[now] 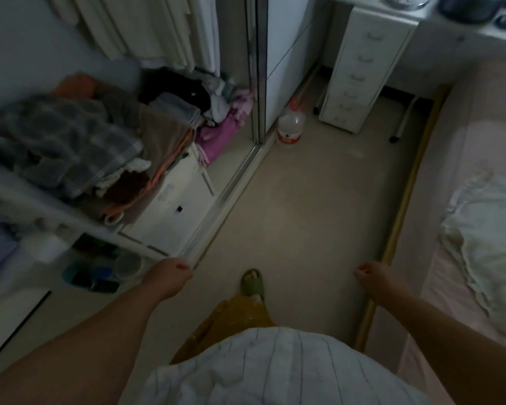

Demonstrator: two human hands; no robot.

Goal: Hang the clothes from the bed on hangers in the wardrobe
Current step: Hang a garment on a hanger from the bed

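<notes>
While both arms hang low at the near edge, the left hand (170, 276) and right hand (376, 277) have loosely curled fingers and carry nothing, so neither grip has a garment or hanger. At the right, a pale crumpled garment (488, 241) lies on the bed (438, 176), so at least one piece is left to hang. Farther left, the open wardrobe (237, 168) shows folded piles (70, 141) on a shelf and light clothes (146, 27) hanging above. By my reading, the job is unfinished.
</notes>
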